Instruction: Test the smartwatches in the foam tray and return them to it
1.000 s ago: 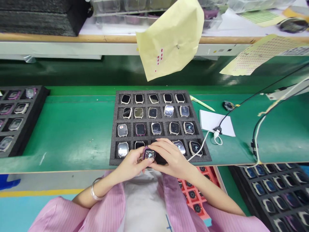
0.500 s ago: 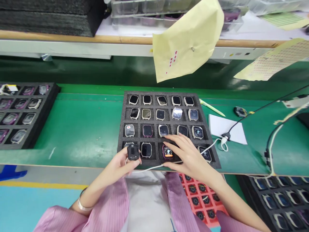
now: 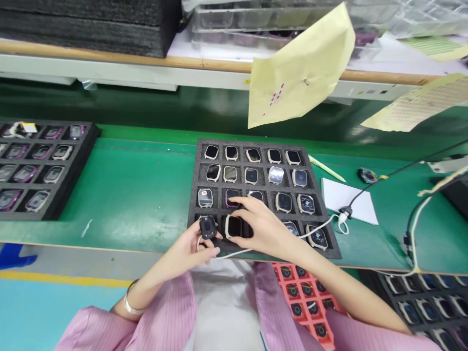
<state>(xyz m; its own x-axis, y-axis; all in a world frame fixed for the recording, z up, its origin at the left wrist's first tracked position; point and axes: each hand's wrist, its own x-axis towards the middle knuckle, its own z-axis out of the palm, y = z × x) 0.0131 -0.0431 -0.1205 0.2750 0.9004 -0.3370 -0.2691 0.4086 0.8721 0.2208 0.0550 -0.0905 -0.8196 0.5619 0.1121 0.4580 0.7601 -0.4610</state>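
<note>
My left hand [image 3: 199, 246] grips a small black square charging dock [image 3: 208, 227], held over the front left corner of a black foam tray [image 3: 192, 207]. A white cable [image 3: 234, 254] runs from it beneath my right forearm. Over the tray's front row, my right hand [image 3: 261, 226] has thumb and a finger at the lower and upper edges of a pale-framed smartwatch [image 3: 234, 227]; whether it is lifted cannot be seen. The index finger reaches across a purple-framed smartwatch [image 3: 232, 198] behind. Other square smartwatches fill the tray's compartments, some partly hidden by my hand.
Another foam tray of watches [image 3: 73, 170] lies on the left. To the right are a white paper pad [image 3: 349, 200], a green pen [image 3: 327, 168] and hanging cables. A red tray [image 3: 309, 317] sits below the table edge. Yellow paper [image 3: 302, 73] hangs from the shelf.
My right hand has moved left, from the purple-framed watch with a lit screen to the pale-framed watch. My left hand still holds the dock. The whole view has shifted slightly.
</note>
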